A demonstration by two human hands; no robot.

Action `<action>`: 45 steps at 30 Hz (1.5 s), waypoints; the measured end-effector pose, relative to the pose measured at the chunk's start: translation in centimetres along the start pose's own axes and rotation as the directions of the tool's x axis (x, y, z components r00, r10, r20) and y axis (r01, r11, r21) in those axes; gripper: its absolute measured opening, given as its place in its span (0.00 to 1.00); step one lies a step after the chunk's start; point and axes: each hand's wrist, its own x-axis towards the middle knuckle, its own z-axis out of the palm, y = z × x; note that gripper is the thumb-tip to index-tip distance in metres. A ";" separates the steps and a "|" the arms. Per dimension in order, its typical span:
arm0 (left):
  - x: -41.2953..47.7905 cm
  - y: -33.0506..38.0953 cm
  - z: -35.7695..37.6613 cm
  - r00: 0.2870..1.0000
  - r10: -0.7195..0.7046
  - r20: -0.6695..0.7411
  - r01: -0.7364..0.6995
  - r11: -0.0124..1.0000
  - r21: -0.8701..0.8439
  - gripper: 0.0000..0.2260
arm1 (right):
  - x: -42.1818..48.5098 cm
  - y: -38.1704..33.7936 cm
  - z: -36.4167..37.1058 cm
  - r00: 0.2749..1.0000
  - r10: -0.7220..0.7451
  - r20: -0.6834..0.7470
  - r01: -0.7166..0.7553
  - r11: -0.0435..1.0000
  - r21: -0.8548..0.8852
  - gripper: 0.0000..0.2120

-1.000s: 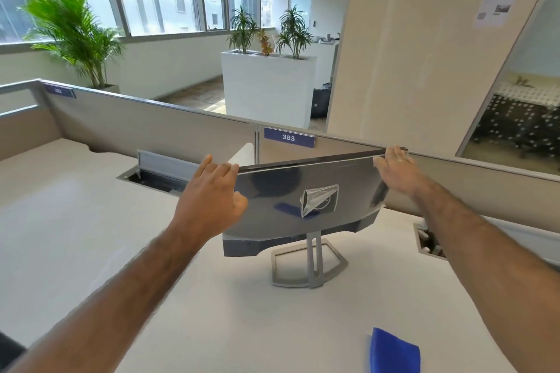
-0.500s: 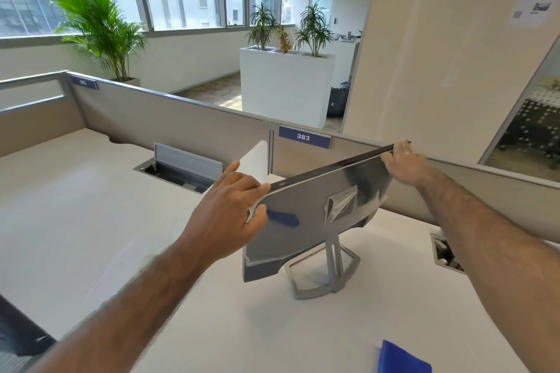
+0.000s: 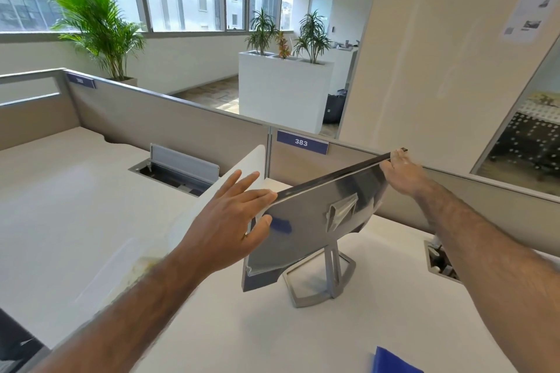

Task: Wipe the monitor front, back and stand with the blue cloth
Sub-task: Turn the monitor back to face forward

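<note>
Both hands gripped the monitor (image 3: 315, 221): left hand (image 3: 230, 221) loosely, right hand (image 3: 403, 174) clamped on its corner; swiveled carelessly, its stand (image 3: 321, 278) risked tipping.

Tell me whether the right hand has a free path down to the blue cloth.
Probably yes. The right hand only rests on the monitor top corner, and bare desk lies between it and the blue cloth near the person.

The monitor (image 3: 318, 221) has a shiny silver-grey back with a small blue patch; its stand (image 3: 321, 281) is grey; the cloth (image 3: 392, 362) is bright blue; the desk (image 3: 75, 206) is white; the label (image 3: 302, 142) is dark blue with white numbers; the plants (image 3: 94, 18) are green.
</note>
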 end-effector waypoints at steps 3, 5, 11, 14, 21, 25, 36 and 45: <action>0.6 -0.1 -0.4 0.999 -0.010 0.038 0.008 0.999 0.036 0.29 | 0.1 -0.5 0.1 1.000 -0.001 -0.001 0.001 1.000 0.005 0.33; 0.9 0.1 -0.9 0.996 -0.004 0.089 -0.002 0.998 0.068 0.32 | 0.0 -0.7 0.3 1.000 0.001 -0.002 -0.001 1.000 0.007 0.33; 3.1 1.8 -1.5 0.965 -0.008 0.261 -0.056 0.969 0.239 0.32 | -0.3 -0.9 0.4 1.000 0.001 -0.011 -0.001 1.000 -0.006 0.32; 4.1 2.2 -0.5 0.946 0.001 0.323 -0.090 0.961 0.261 0.33 | -0.4 -1.0 0.4 1.000 -0.003 -0.023 0.003 1.000 -0.024 0.33; 2.7 0.3 -1.1 0.974 -0.109 0.198 0.099 0.993 0.059 0.31 | -0.8 -0.9 1.2 0.999 0.037 -0.036 -0.032 0.992 0.124 0.33; -0.4 -0.7 -1.6 0.963 -0.204 0.177 0.199 0.979 0.047 0.40 | -1.0 -2.7 2.6 0.993 0.091 -0.077 -0.055 0.924 0.380 0.34; -1.8 2.9 -1.8 0.974 -0.067 0.216 0.086 0.993 -0.084 0.30 | 1.1 -5.0 1.9 0.995 0.093 -0.023 -0.064 0.818 0.572 0.28; -1.6 3.3 -0.8 0.972 0.005 0.235 0.062 0.959 -0.276 0.38 | -1.3 -5.9 0.4 0.998 -0.069 -0.015 0.069 0.932 0.356 0.26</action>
